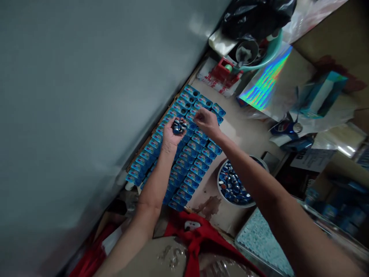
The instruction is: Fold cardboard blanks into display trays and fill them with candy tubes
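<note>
My left hand (172, 134) is cupped, palm up, around several small round tins (179, 126) with shiny metal rims. To its right, my right hand (205, 120) has its fingers pinched together over the rows of blue cards (188, 157); whatever is between the fingertips is too small to make out. The cards lie side by side on the table, each with a round recess at one end. A few cards at the far end show dark round pieces in their recesses. A round bowl (232, 184) full of similar tins stands partly under my right forearm.
A grey wall (72, 84) borders the table on the left. Beyond the cards are a red tape dispenser (226, 72) and a green basin (272, 52). Shiny sheets (268, 82) and an open blue box (325, 96) lie to the right. A pale blue tray (261, 238) is near the front.
</note>
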### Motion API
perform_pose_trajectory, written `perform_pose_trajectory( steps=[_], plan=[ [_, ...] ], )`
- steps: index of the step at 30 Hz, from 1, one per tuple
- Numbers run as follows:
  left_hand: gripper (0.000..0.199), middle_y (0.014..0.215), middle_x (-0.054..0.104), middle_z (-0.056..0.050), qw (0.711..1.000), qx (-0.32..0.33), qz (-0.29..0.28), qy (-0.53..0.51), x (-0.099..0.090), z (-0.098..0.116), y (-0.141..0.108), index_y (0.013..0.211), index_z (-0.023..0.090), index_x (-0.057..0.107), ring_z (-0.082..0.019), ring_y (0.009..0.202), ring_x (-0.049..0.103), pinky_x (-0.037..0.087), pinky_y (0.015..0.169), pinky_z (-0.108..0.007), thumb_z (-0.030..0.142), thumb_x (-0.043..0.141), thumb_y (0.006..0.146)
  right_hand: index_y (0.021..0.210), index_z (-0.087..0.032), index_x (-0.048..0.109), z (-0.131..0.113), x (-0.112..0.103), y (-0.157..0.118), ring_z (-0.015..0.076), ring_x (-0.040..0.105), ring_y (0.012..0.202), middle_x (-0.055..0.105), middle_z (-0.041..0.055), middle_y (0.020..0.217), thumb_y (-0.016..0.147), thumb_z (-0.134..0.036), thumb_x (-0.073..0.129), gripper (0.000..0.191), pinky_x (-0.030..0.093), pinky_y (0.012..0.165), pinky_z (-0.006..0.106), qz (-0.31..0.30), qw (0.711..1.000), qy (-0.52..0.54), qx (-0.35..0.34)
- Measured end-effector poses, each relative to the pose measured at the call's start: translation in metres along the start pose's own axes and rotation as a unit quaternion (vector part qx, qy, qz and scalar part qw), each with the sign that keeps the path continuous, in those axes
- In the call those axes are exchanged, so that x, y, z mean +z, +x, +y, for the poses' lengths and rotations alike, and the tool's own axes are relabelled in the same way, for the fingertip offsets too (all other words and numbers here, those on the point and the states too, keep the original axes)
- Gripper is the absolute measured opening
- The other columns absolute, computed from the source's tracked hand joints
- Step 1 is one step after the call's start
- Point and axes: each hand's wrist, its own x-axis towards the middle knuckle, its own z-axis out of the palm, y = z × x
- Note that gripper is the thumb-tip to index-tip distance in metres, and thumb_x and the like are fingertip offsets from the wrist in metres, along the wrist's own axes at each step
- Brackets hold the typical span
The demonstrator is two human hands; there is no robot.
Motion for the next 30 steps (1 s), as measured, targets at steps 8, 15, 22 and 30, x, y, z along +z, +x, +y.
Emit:
perform_pose_trajectory(
  steps=[8, 15, 22, 30],
  plan=[
    [0.02, 0.078, 0.075, -0.003, 0.998, 0.02, 0.015, 0.054, 0.011, -0.027, 0.018, 0.08, 0.018, 0.067, -0.019, 0.088, 0.08, 0.067, 0.081, -0.028, 0.028, 0.068, 0.097, 0.109, -0.024, 0.074, -0.016, 0.012, -0.041, 0.0169, 0.066, 0.077, 0.073, 0.0005, 0.087, 0.082, -0.024, 0.071, 0.027, 0.052, 0.074, 0.029, 0.038, 0.992, 0.12, -0.008],
    [0.03, 0.087, 0.08, -0.005, 0.996, -0.053, -0.028, 0.071, 0.011, -0.039, 0.009, 0.075, 0.018, 0.068, -0.018, 0.083, 0.078, 0.066, 0.076, -0.031, 0.023, 0.056, 0.103, 0.093, -0.021, 0.085, -0.003, -0.009, -0.041, 0.0174, 0.065, 0.072, 0.074, 0.0001, 0.078, 0.068, -0.023, 0.081, 0.025, 0.048, 0.068, 0.029, -0.027, 0.98, 0.184, 0.075],
    [0.035, 0.085, 0.077, -0.004, 0.995, -0.1, -0.008, 0.016, 0.016, -0.046, 0.01, 0.078, 0.019, 0.066, -0.015, 0.074, 0.074, 0.061, 0.068, -0.028, 0.028, 0.054, 0.108, 0.097, -0.018, 0.085, 0.014, -0.03, -0.028, 0.0168, 0.065, 0.069, 0.075, 0.003, 0.078, 0.08, -0.027, 0.068, 0.026, 0.053, 0.068, 0.03, 0.049, 0.969, 0.214, 0.112],
    [0.025, 0.116, 0.08, -0.009, 0.995, -0.037, -0.074, 0.053, 0.025, -0.024, 0.012, 0.106, 0.019, 0.076, -0.026, 0.118, 0.077, 0.065, 0.096, -0.041, 0.031, 0.054, 0.108, 0.091, -0.02, 0.083, 0.029, -0.022, 0.04, 0.0268, 0.074, 0.098, 0.079, 0.008, 0.099, 0.08, -0.012, 0.068, 0.02, 0.054, 0.088, 0.036, 0.032, 0.988, -0.121, 0.094]
  ],
)
